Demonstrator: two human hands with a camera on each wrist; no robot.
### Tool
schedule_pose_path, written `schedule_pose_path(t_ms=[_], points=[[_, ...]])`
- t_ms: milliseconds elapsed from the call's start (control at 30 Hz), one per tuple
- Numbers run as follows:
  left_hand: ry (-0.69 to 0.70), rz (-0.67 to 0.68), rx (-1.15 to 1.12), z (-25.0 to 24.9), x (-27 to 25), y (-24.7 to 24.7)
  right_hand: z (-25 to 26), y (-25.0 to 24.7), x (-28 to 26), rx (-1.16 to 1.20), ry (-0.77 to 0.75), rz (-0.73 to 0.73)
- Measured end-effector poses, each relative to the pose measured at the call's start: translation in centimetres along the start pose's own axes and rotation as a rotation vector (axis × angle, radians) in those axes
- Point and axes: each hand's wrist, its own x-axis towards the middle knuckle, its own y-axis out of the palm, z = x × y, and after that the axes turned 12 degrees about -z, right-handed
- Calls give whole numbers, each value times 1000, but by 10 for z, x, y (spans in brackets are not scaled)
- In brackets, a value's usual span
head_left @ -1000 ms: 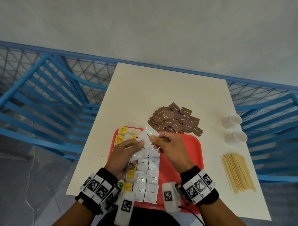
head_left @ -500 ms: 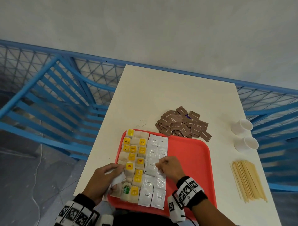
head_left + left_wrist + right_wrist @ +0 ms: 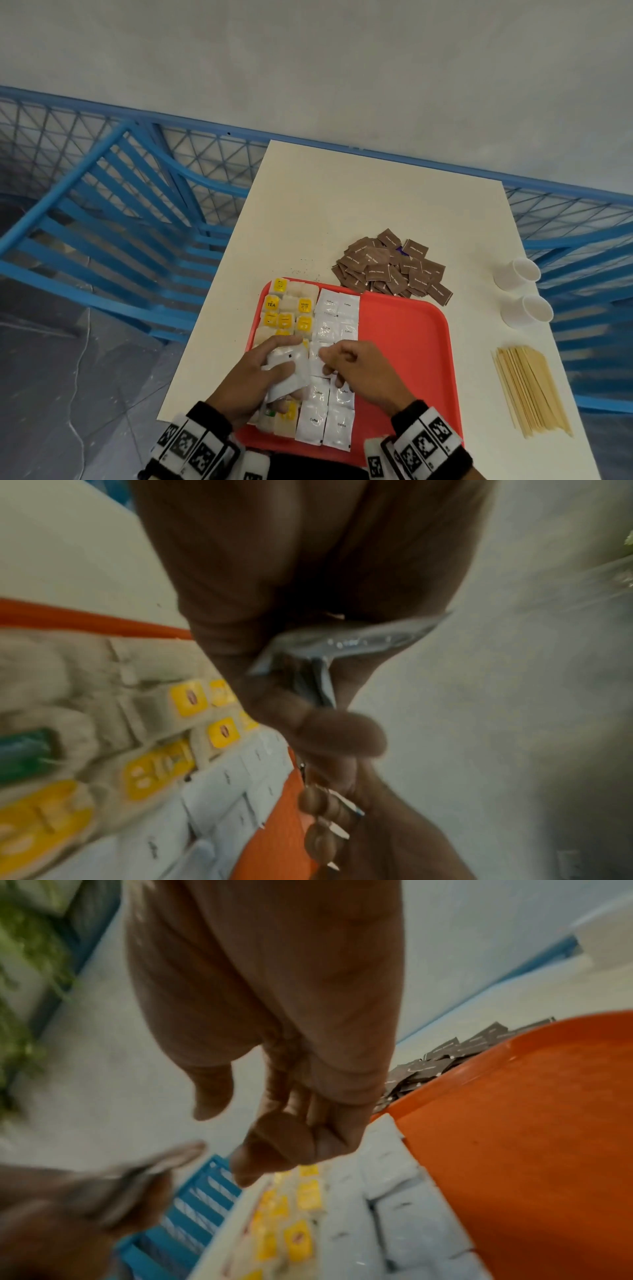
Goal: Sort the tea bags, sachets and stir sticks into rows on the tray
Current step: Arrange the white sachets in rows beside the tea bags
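A red tray lies at the table's near edge. Tea bags with yellow tags fill its left columns, and white coffee sachets form two columns beside them. My left hand hovers over the tea bags and grips a small stack of white sachets, which shows edge-on as the stack in the left wrist view. Just right of it, my right hand hangs over the white columns. Its fingers are loosely curled, the thumb stands apart, and nothing is between them.
A heap of brown sachets lies on the table behind the tray. Wooden stir sticks lie bundled at the right, with two white paper cups beyond them. The tray's right half is bare. Blue railings border the table.
My left hand has carried its stack from the tray's left edge to over the tea bags, close to my right hand. The right hand has stayed over the white columns.
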Motion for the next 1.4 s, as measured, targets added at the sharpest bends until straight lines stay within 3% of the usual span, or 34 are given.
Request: schedule_pose_path(t_ms=[67,167,300,400,600,700,800,900,1100,1233,1333,1400], points=[[4,61,-26,-5,0,12,10,-2,-13,38,-15,29],[18,93,-37,-12,0,27,11,-14,-18,118,-24,-99],[-19,150,-27,-18,-2,39,11,-31,-24,184,-24,-124],[-34,176,31,-20,0,45,9,-35,-30,235,-52,-136],[42,232,220,-17,3,43,0,-49,-31,425,11,-300],[149,149,385,-18,1,40,-2,-55,-29,367,-33,-323],[118,61,305,-19,-2,45,-2,-54,-28,327,-57,-279],[90,80,237,-21,-4,49,-3,-49,-25,290,-54,-258],[132,47,361,-26,-5,52,6,-44,-17,100,-136,-208],[207,-17,363,-31,0,52,20,-47,-6,72,-164,-301],[287,-73,332,-35,6,51,26,-48,-1,94,-229,-510],[326,-145,265,-36,11,50,29,-48,-3,175,-184,-518]])
